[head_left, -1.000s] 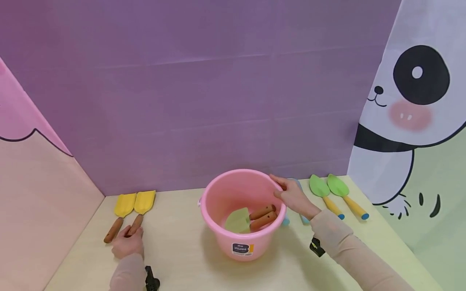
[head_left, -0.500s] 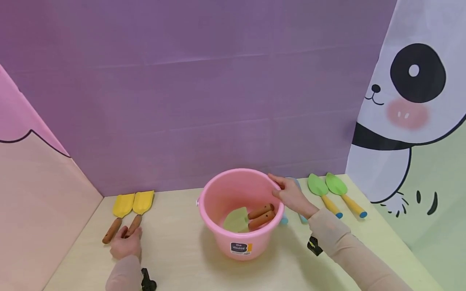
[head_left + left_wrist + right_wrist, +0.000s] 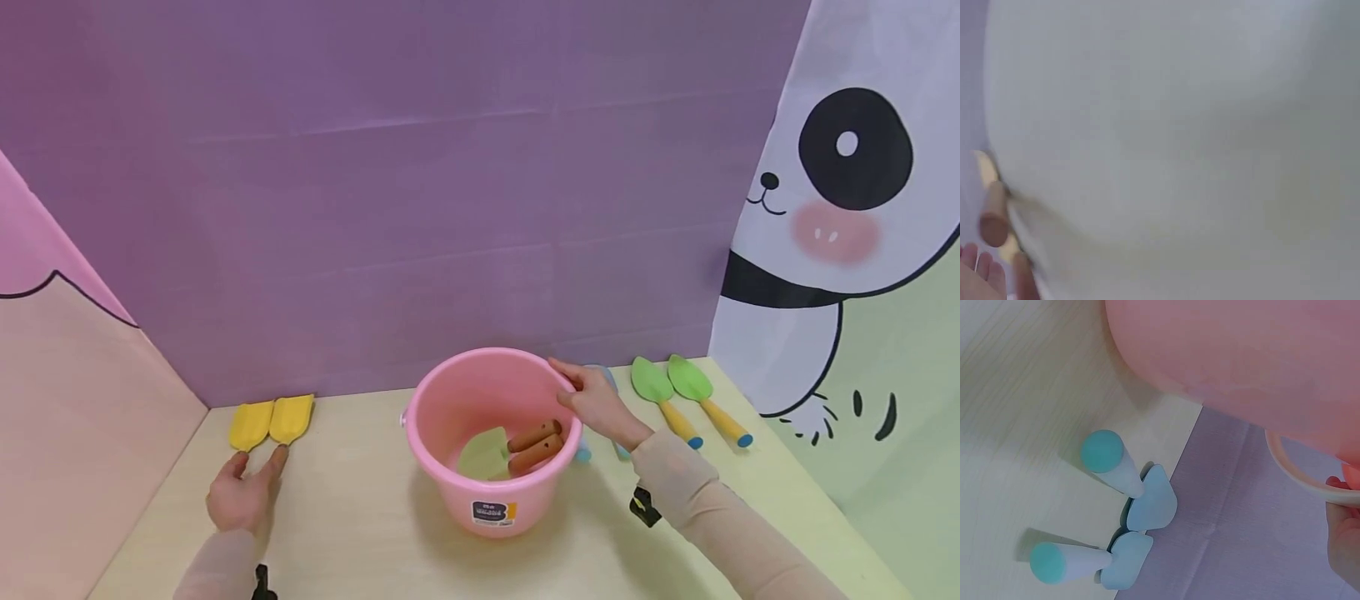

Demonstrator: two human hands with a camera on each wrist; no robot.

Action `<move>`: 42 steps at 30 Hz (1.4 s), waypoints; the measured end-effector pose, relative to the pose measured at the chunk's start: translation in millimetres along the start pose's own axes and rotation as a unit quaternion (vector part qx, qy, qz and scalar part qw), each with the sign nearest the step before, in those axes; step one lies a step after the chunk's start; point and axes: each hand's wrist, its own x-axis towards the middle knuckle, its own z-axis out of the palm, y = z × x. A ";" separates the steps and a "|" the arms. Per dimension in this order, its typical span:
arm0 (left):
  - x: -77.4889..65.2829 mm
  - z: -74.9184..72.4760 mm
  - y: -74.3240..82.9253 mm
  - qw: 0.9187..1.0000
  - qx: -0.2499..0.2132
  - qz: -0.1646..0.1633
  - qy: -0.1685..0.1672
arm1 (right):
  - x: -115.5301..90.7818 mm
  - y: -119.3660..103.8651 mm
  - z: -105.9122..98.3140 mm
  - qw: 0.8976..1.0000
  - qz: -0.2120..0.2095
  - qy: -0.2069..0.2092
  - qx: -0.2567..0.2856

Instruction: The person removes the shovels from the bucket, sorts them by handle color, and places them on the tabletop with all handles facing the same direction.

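Observation:
Two yellow toy shovels (image 3: 291, 419) lie side by side at the back left of the table. My left hand (image 3: 238, 500) is over their brown handles, fingers and thumb spread apart; in the head view it hides most of the handles. The left wrist view is blurred, with one brown handle (image 3: 994, 215) beside the fingers (image 3: 984, 275). My right hand (image 3: 602, 406) grips the rim of a pink bucket (image 3: 495, 496), thumb on the near side. Inside the bucket rest pale green shovels (image 3: 483, 454) with two brown handles (image 3: 536, 454).
Right of the bucket lie two light blue shovels (image 3: 1150, 503), partly hidden in the head view. Two green trowels (image 3: 690, 379) with yellow handles are further right. A purple backdrop (image 3: 375, 208) stands along the table's back edge. The bucket's handle (image 3: 1291, 465) hangs at its side.
My left hand has shifted slightly left and toward me, and its fingers have spread from the brown handles. My right hand keeps its hold on the bucket rim.

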 end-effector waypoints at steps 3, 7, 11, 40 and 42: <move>-1.6 -5.2 12.0 0.999 0.022 0.028 -0.034 | -0.5 -1.5 -0.2 1.000 -0.004 0.000 -0.002; -5.8 -7.9 30.9 0.995 0.021 0.068 -0.070 | -1.2 -2.6 -0.6 1.000 -0.006 0.000 -0.005; -13.4 -10.0 53.4 0.988 0.017 0.112 -0.105 | -0.5 -2.0 -0.1 1.000 -0.007 0.001 -0.007; -120.3 11.2 192.6 0.879 -0.001 0.414 -0.237 | -1.5 -1.8 -0.7 1.000 -0.009 0.003 0.000; -123.8 15.2 195.8 0.870 0.000 0.428 -0.247 | -1.1 -1.9 -0.6 1.000 -0.009 0.003 0.001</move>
